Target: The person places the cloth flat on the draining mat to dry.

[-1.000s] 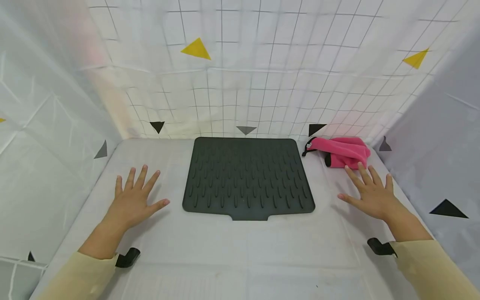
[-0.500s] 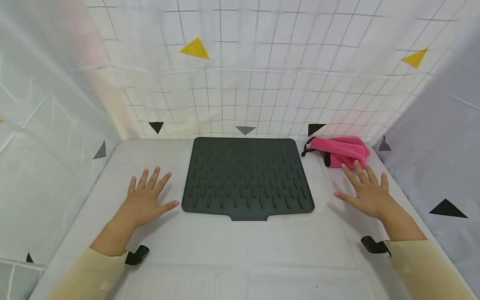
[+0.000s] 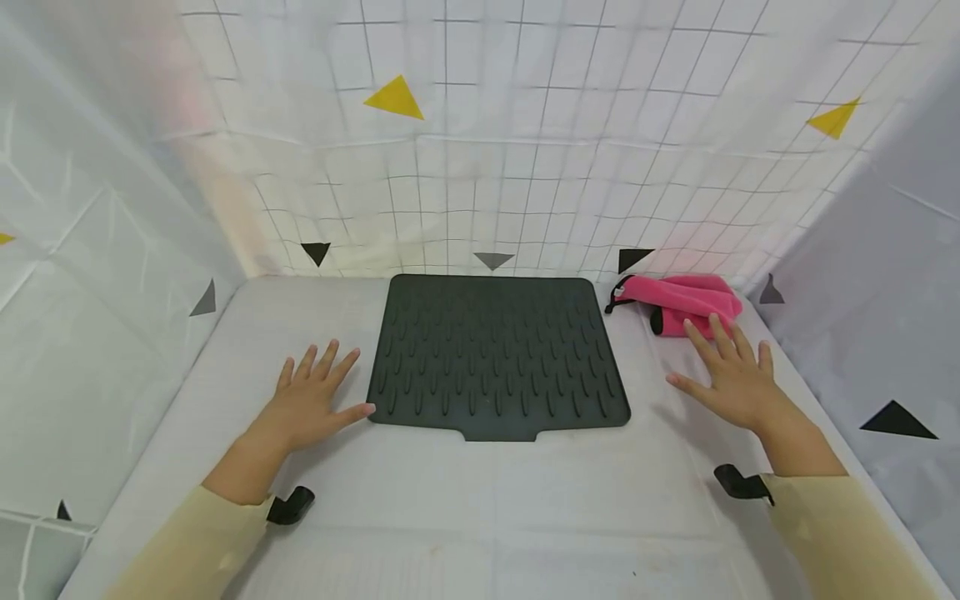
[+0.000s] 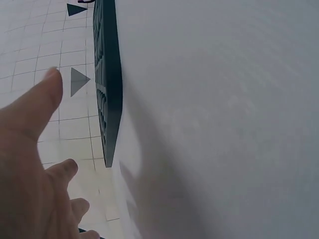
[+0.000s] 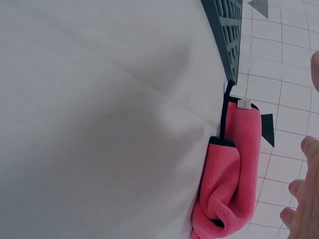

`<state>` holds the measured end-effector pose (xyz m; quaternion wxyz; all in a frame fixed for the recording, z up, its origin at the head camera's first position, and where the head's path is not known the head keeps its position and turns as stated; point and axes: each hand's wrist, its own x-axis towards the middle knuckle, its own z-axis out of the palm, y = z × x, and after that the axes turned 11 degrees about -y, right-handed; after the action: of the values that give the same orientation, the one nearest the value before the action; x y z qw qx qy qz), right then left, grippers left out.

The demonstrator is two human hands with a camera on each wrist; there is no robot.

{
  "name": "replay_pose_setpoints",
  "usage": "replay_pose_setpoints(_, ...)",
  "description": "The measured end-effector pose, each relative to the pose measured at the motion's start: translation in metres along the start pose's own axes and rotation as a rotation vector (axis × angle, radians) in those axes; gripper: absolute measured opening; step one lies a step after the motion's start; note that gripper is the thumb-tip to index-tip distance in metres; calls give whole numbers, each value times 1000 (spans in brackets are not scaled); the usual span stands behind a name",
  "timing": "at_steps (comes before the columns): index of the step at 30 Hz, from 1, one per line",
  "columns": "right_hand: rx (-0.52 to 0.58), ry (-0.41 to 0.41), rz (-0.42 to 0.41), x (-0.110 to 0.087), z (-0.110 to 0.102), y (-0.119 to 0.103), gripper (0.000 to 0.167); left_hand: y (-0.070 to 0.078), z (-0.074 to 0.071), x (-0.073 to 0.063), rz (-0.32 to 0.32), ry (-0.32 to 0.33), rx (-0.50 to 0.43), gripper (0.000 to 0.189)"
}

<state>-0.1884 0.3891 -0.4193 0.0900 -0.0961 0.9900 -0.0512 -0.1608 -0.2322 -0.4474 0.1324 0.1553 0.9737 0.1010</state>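
Observation:
A dark ridged rubber mat (image 3: 498,358) with a short tab on its front edge lies flat at the middle of the table. My left hand (image 3: 307,408) hovers palm down at its left, fingers spread, the thumb tip overlapping the mat's front left corner in the head view. Over at the right, my right hand (image 3: 735,383) is also spread and holds nothing. Its fingertips overlap the lower edge of a folded pink fleece cloth (image 3: 678,296) with black trim and a black cord loop. The right wrist view shows the pink cloth (image 5: 227,179) apart from the fingers.
A white sheet covers the table (image 3: 495,508). Behind it hangs a white grid-lined curtain (image 3: 487,192) with yellow and black triangles. Pale side sheets rise at left (image 3: 97,292) and right (image 3: 862,333).
My left hand has moved right and slightly down, toward the mat's corner. The right hand has shifted slightly left and forward toward the pink cloth. The mat and cloth stay put.

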Motion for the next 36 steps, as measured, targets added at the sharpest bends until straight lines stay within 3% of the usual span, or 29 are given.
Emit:
replay_pose_setpoints(14, 64, 39, -28, 12, -12, 3, 94, 8, 0, 9, 33, -66, -81, 96)
replay_pose_setpoints(26, 114, 146, -67, 20, -21, 21, 81, 16, -2, 15, 28, -142, -71, 95)
replay_pose_setpoints(36, 287, 217, -63, 40, -19, 32, 68, 15, -3, 16, 9, -181, -24, 96)
